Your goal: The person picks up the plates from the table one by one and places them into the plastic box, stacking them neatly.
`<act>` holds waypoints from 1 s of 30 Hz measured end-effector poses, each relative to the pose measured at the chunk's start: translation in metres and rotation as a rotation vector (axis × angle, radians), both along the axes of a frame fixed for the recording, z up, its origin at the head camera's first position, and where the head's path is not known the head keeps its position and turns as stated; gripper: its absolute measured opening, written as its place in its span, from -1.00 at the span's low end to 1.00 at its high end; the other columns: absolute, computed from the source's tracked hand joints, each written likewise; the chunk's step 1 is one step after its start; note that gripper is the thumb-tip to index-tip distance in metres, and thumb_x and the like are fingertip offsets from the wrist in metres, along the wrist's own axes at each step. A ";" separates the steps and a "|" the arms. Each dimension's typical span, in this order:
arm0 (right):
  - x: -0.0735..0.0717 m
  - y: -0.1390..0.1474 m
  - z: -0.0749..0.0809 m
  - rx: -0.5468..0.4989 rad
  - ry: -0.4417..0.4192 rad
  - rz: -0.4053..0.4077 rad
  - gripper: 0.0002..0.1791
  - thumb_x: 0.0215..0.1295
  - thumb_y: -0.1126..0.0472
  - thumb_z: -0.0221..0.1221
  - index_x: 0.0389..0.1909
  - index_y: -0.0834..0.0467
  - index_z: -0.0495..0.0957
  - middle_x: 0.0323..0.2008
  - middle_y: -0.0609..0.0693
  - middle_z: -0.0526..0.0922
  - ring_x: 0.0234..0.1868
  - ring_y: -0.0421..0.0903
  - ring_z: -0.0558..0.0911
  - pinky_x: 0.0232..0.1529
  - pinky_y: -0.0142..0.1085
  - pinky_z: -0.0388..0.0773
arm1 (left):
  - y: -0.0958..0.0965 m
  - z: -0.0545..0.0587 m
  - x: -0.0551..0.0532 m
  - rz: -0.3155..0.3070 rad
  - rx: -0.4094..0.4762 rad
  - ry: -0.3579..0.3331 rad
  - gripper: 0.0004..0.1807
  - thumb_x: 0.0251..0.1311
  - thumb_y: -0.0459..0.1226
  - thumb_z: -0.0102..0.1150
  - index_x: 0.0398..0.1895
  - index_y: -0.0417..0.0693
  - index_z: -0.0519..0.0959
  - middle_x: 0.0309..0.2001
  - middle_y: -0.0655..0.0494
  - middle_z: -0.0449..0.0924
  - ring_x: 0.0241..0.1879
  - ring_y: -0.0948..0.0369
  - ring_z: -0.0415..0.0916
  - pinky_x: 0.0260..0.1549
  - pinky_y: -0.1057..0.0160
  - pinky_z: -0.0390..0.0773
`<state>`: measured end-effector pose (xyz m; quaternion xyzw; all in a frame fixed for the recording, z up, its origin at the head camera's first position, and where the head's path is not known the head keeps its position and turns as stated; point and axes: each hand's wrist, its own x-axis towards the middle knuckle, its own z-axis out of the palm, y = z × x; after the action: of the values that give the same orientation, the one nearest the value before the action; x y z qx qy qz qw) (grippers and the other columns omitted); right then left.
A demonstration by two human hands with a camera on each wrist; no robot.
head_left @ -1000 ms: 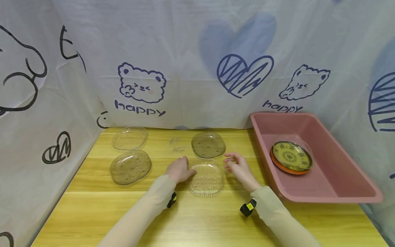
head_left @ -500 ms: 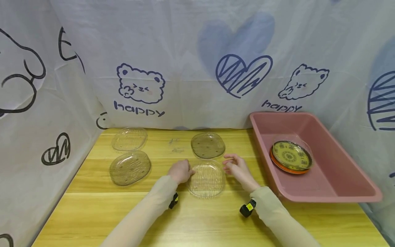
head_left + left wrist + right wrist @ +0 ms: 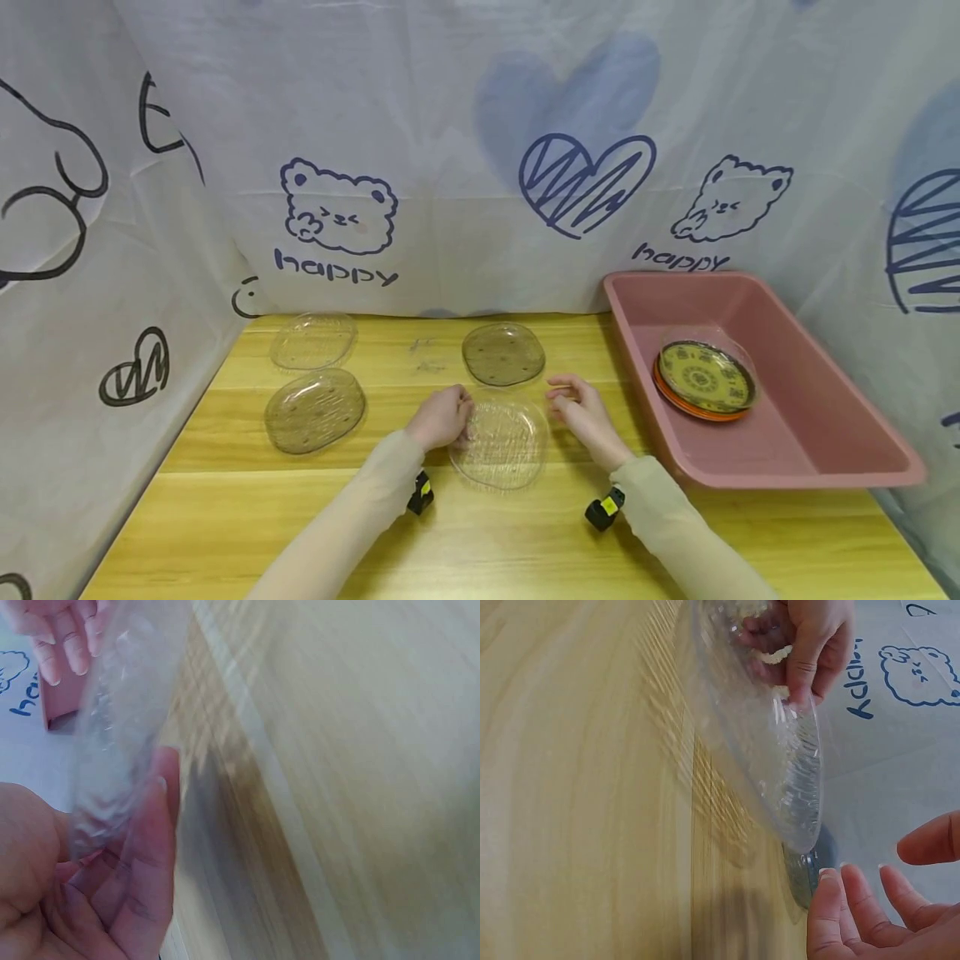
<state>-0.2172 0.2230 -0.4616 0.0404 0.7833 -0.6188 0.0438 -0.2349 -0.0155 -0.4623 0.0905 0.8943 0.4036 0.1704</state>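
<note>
The clear dish [image 3: 504, 446] in my left hand [image 3: 441, 417] is glossy, with a rippled surface; whether plastic or glass, I cannot tell. The tinted dish [image 3: 503, 354] beyond it is translucent and glossy. My tabletop [image 3: 495, 542] is wood-grained, smooth, with a low sheen. The tub [image 3: 817, 400] is smooth, satin plastic. The backdrop [image 3: 450, 100] is matt, creased cloth. My left sleeve [image 3: 345, 512] is matt cloth.

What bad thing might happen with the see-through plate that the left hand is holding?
The clear plate might tip or slip onto the wooden table, because the left hand grips it only at one edge and the right hand isn't gripping it. It could also bump the brown-tinted plate, which lies close behind it.
</note>
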 end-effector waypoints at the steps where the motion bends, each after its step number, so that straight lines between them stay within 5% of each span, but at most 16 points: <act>1: 0.000 0.001 0.000 0.000 0.001 -0.002 -0.55 0.35 0.43 -0.06 0.25 0.38 0.40 0.08 0.39 0.56 -0.01 0.10 0.62 0.12 -0.10 0.63 | 0.000 0.000 0.000 -0.002 0.018 0.006 -0.73 0.59 -0.28 -0.19 -0.01 -0.28 0.50 -0.53 -0.01 0.62 -0.66 0.26 0.57 -0.60 0.31 0.66; 5: 0.000 0.003 -0.002 -0.013 0.002 -0.009 -0.58 0.39 0.41 -0.06 0.24 0.38 0.41 0.05 0.37 0.58 -0.09 0.02 0.63 0.06 -0.15 0.63 | -0.001 0.002 -0.001 0.002 0.108 0.003 -0.67 0.60 -0.27 -0.23 0.05 -0.32 0.51 -0.51 -0.04 0.62 -0.70 0.27 0.53 -0.64 0.28 0.66; 12: 0.000 0.007 -0.002 -0.063 0.001 -0.004 -0.59 0.44 0.36 -0.13 0.24 0.36 0.41 0.05 0.35 0.61 -0.25 -0.25 0.60 -0.14 -0.37 0.61 | 0.000 0.006 -0.004 0.017 0.367 -0.101 -0.57 0.62 -0.24 -0.30 0.25 -0.39 0.41 -0.44 0.00 0.61 -0.66 0.29 0.55 -0.58 0.31 0.69; 17: 0.000 0.010 0.004 -0.123 -0.051 0.018 -0.55 0.55 0.22 -0.20 0.33 0.27 0.38 0.14 0.29 0.57 -0.21 -0.24 0.65 -0.11 -0.36 0.67 | 0.005 0.012 -0.007 0.056 0.511 -0.172 -0.56 0.63 -0.21 -0.31 0.25 -0.34 0.42 -0.39 0.03 0.61 -0.62 0.27 0.60 -0.55 0.34 0.70; 25: -0.001 0.010 0.014 -0.304 -0.134 0.075 -0.45 0.65 0.01 -0.33 0.41 0.25 0.27 0.00 0.05 0.63 -0.14 -0.18 0.70 -0.01 -0.31 0.70 | 0.012 0.020 -0.009 0.132 0.566 -0.144 -0.57 0.62 -0.15 -0.28 0.24 -0.25 0.45 -0.30 -0.02 0.66 -0.57 0.25 0.67 -0.51 0.32 0.72; 30: -0.001 0.010 0.016 -0.365 -0.157 0.073 -0.44 0.62 0.00 -0.33 0.40 0.25 0.26 0.03 0.12 0.64 -0.13 -0.13 0.71 -0.03 -0.28 0.71 | 0.017 0.022 -0.009 0.184 0.606 -0.123 -0.58 0.62 -0.16 -0.26 0.25 -0.24 0.45 -0.28 -0.08 0.70 -0.59 0.26 0.67 -0.51 0.30 0.72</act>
<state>-0.2185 0.2325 -0.4455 0.0515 0.6531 -0.7436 0.1335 -0.2435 0.0018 -0.4403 0.0316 0.7259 0.6700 0.1520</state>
